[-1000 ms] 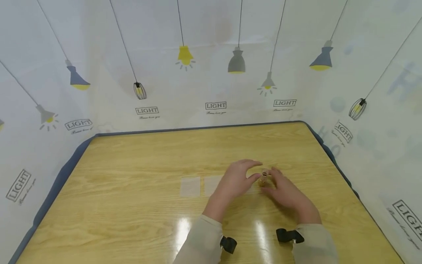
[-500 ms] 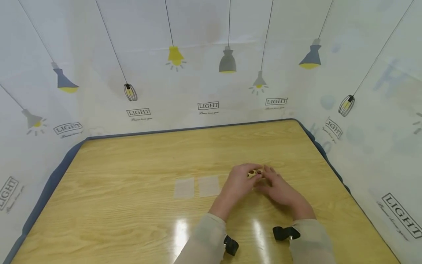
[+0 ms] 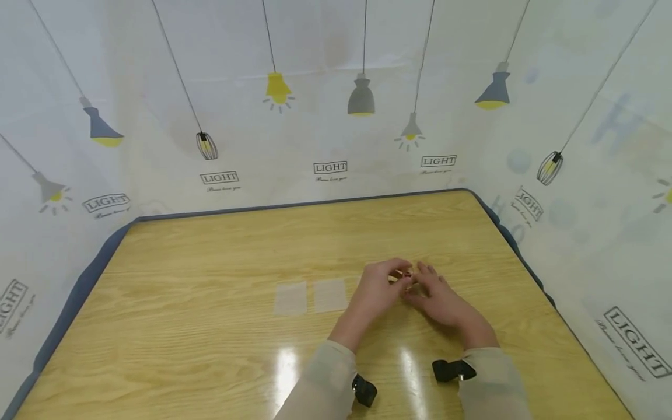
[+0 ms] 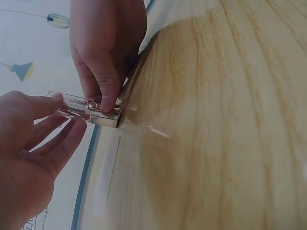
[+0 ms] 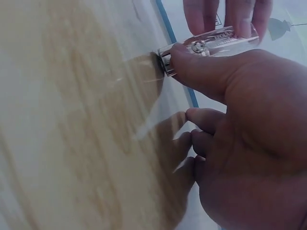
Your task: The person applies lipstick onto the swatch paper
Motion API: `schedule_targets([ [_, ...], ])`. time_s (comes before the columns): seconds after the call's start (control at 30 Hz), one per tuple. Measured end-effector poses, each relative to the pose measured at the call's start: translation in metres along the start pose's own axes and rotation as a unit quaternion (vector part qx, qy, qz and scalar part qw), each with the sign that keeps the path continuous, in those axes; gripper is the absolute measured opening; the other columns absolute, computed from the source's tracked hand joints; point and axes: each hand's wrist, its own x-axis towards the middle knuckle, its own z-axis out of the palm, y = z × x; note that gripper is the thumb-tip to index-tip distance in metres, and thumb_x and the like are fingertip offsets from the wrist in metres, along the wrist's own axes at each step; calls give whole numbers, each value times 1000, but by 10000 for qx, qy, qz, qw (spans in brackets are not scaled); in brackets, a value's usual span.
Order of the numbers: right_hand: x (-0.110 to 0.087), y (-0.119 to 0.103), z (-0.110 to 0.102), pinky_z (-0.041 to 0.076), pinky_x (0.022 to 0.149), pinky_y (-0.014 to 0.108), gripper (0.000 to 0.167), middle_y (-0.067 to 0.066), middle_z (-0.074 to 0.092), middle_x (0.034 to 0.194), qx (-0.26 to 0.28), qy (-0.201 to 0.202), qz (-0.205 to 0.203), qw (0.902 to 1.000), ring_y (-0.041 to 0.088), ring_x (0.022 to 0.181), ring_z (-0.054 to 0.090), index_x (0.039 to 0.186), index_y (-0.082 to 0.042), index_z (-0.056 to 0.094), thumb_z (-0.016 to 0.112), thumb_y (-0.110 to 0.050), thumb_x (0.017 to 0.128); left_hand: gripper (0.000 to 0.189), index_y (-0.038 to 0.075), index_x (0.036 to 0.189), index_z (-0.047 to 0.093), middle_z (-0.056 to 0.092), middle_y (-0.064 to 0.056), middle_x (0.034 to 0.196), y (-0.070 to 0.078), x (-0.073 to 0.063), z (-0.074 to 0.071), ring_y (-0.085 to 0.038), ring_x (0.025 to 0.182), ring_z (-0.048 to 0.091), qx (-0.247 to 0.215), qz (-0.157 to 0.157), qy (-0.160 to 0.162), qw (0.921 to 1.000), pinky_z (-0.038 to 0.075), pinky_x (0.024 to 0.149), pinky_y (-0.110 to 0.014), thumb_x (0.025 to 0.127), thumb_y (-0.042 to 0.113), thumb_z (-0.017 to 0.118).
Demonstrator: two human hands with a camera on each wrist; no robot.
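Observation:
A lipstick tube stands upright on the table between my two hands, with a clear upper part and a shiny metallic base. My left hand pinches the clear upper part between thumb and fingers. Low on the tube, my right hand holds the base, its thumb pressed along the side. The other right fingers reach down to the tabletop in the right wrist view. In the head view the hands hide most of the tube.
Two thin whitish squares lie on the wood-grain table left of my hands. A pale wall covering printed with lamps surrounds the table's far and side edges. Black straps sit on both wrists.
My left fingers, apart from the tube a second ago, have closed on its upper part. My right hand has drawn in around the base. The head view has shifted slightly.

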Motion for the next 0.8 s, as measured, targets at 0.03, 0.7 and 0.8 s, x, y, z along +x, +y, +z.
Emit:
schedule_targets([
  [0.03,0,-1,0,1,124,82,42,32,6,176,-47,33,-8,10000,57,162,-4,142,-15,62,59,-42,109,31,11,135,71,77,-5,125,0,-1,-1,-20,113,76,-78,-16,9,10000,63,90,-22,105,15,69],
  [0.7,-12,-37,-15,57,103,57,32,12,72,133,430,772,62,9961,37,129,66,131,-12,66,60,-36,110,32,17,134,69,78,-5,121,-5,-11,-35,-21,111,74,-1477,-352,757,9855,64,90,-29,103,19,73],
  [0.8,-15,-44,-15,56,105,59,35,11,72,133,546,928,-21,9942,38,131,66,132,-13,65,60,-40,110,35,20,139,67,77,-8,123,-7,-16,-41,-22,109,75,-1647,-391,767,9826,65,85,-29,104,19,71],
])
